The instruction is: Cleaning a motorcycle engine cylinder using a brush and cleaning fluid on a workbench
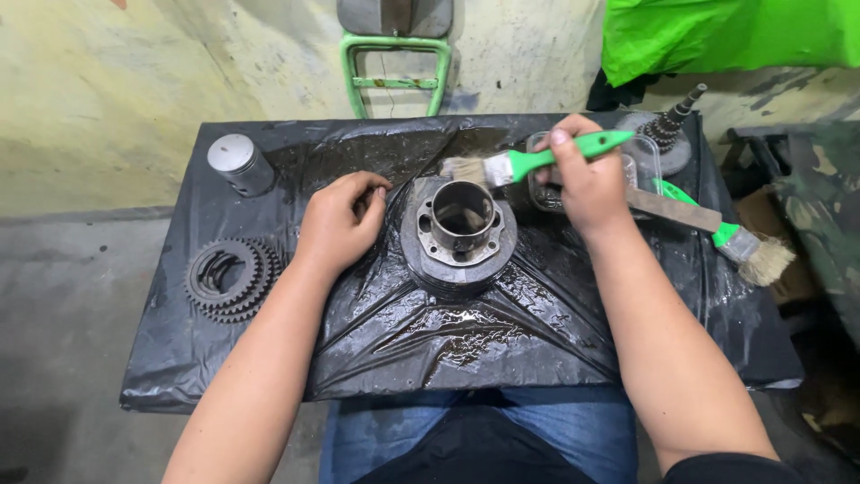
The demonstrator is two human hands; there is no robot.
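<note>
A grey, finned metal engine cylinder [459, 237] stands upright near the middle of the surface [269, 358], which is wrapped in wet, wrinkled black plastic sheeting. Its round bore opens upward, ringed by a flat flange with small bolt holes, and the metal looks dull and grimy. The right hand [587, 184] is closed around the bright green handle of a flat paintbrush [528, 161], whose pale bristles hover just above the far rim of the cylinder. The left hand [345, 220] rests on the sheeting just beside the cylinder's left side, fingers curled loosely inward and holding nothing that can be seen.

Behind the right hand sits a clear plastic container [645, 157], partly hidden. A second green-handled brush [748, 251] with splayed bristles lies at the right, with a flat metal file [676, 209] across it. A toothed gear shaft [672, 121] stands at the far right corner. A silver piston [240, 164] stands at the far left, and a stack of dark gear wheels [228, 278] lies near the left edge.
</note>
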